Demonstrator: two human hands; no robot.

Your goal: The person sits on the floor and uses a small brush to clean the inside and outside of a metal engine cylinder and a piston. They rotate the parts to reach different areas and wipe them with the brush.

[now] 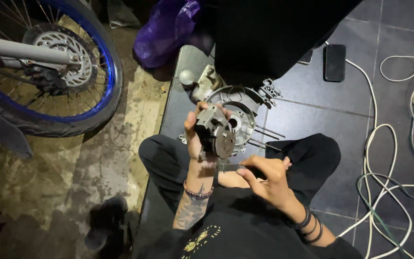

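Observation:
My left hand (193, 139) is raised and grips a grey metal engine part (215, 132) with a round disc face, holding it above my lap. My right hand (267, 176) is closed around a thin dark tool (231, 167) whose tip points left toward the underside of that part. Just beyond the held part, a silver engine casing (245, 103) with long studs lies on the dark tiled floor. I sit cross-legged in black trousers.
A motorcycle wheel (49, 72) with a blue rim and brake disc stands at upper left on stained concrete. A purple bag (166, 31) lies at the top. A black phone (335, 62) and white and green cables (384, 158) lie on the tiles at right. A black shoe (105, 223) sits lower left.

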